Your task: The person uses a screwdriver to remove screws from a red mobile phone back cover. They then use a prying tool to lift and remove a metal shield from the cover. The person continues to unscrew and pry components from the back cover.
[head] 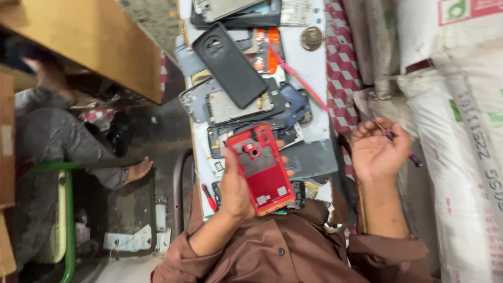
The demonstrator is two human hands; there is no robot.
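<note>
- I see the left hand (237, 184) cradling a red phone frame (260, 167), fingers curled round its far edge and thumb along the near side, so its open inner face tilts up toward the camera; it hangs just above the near end of the white work board (314, 68).
- My right hand (376, 152) lies palm-up off the board's right side, fingers folded loosely over a thin purple-handled screwdriver (401, 144) (the tip points away from the frame, so the tool looks parked in the palm, not in use).
- On the board I count one black back cover (229, 65) lying across a heap of stripped phone shells, one grey panel (310, 158) just beside the red frame, one pink stick (298, 77) laid diagonally and one round metal disc (311, 38).
- The heap overlaps too much for me to count its shells exactly.
- One small red-handled tool (209, 197) rests at the board's near-left edge.
- One other person (57, 136) sits well apart on the left, and white sacks (461, 131) stand on the right.
</note>
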